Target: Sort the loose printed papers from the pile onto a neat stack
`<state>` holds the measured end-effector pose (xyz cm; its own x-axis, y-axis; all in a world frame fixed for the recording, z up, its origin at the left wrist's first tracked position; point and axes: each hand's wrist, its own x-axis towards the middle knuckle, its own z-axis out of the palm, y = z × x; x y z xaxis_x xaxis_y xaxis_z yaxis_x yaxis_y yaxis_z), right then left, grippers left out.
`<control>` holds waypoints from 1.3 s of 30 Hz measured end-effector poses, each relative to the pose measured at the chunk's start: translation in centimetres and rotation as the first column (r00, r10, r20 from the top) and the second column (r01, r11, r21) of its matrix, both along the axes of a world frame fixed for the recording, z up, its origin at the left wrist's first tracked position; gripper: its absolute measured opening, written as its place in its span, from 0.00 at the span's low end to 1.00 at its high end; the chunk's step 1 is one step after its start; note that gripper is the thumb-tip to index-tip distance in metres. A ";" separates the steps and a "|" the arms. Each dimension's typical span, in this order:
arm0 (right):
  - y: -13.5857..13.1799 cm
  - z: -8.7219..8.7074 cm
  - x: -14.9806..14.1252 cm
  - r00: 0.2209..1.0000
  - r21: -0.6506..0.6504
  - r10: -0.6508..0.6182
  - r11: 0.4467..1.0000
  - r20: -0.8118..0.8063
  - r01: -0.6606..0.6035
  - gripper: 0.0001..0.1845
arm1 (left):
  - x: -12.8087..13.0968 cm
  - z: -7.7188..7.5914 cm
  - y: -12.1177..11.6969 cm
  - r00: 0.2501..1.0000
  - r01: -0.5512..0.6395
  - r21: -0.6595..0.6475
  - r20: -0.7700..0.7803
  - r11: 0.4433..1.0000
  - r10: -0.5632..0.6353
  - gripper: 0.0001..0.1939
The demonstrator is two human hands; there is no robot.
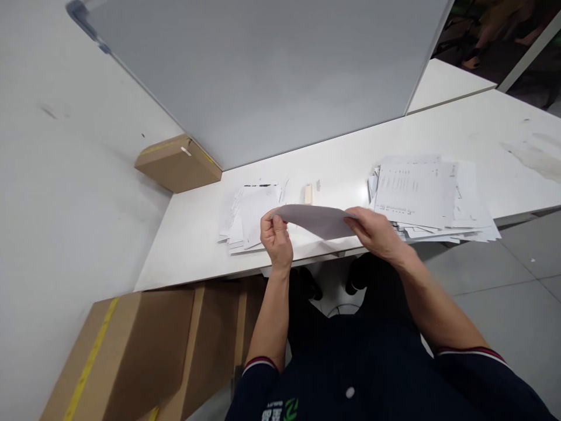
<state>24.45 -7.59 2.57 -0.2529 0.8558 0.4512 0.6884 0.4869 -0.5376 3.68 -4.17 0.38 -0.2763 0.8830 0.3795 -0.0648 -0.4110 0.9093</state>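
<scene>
A sheet of paper (316, 219) is held up between my two hands over the front edge of the white table, bowed along its length. My left hand (277, 238) pinches its left end, thumb toward me. At the other end my right hand (374, 229) grips the paper's right edge. Behind my left hand lies a loose pile of papers (252, 213). A larger, uneven stack of printed sheets (416, 190) sits beyond my right hand. Between the piles, just past the held sheet, is a small cream-coloured block (308, 193).
A large whiteboard (280, 76) rises at the back of the white table (184, 251). One cardboard box (175, 164) stands in the back left corner. More cardboard boxes (149, 339) are below the table at left. Someone's legs (480, 41) show at upper right.
</scene>
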 end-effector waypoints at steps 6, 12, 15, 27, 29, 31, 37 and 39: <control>0.8 6.7 0.0 0.787 0.001 -0.030 0.999 0.616 0.037 0.11 | -0.8 -3.6 -0.8 0.935 0.038 -0.096 -0.347 0.995 -0.069 0.26; 2.4 4.6 -2.8 0.631 -0.165 0.111 0.986 0.767 0.028 0.13 | -0.7 -8.3 -1.5 0.919 0.146 -0.269 -0.320 0.952 -0.231 0.24; 2.8 3.4 -3.1 0.624 -0.197 0.136 0.980 0.770 0.030 0.14 | -0.7 -8.9 -1.5 0.880 0.143 -0.297 -0.398 0.944 -0.259 0.20; 2.4 4.3 1.2 0.987 -0.566 -0.041 0.815 0.154 0.122 0.10 | -0.9 -6.1 -0.3 0.975 0.003 -0.118 -0.219 0.993 -0.029 0.19; 2.2 2.1 1.9 0.975 -0.757 -0.148 0.653 -0.165 -0.030 0.10 | -1.0 -6.0 0.1 0.964 -0.027 -0.091 -0.267 0.996 0.002 0.18; 2.0 -0.8 1.8 0.870 -0.871 -0.333 0.453 -0.363 -0.190 0.08 | -1.1 -6.1 0.8 0.933 -0.036 -0.077 -0.360 0.996 0.006 0.18; 1.7 -6.0 -0.2 0.578 -0.865 -0.644 0.357 -0.501 -0.352 0.04 | -0.7 -7.1 3.8 0.777 0.004 -0.041 -0.629 0.999 -0.029 0.19; 1.9 -6.2 -0.5 0.536 -0.858 -0.671 0.370 -0.512 -0.356 0.04 | -0.5 -7.3 4.7 0.726 0.031 -0.061 -0.685 0.998 -0.064 0.20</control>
<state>23.91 -5.71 -3.67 -0.0948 0.7765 -0.6229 -0.2153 -0.6270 -0.7487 3.18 0.48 -6.92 0.0875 0.9073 0.4113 0.5650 -0.3853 0.7296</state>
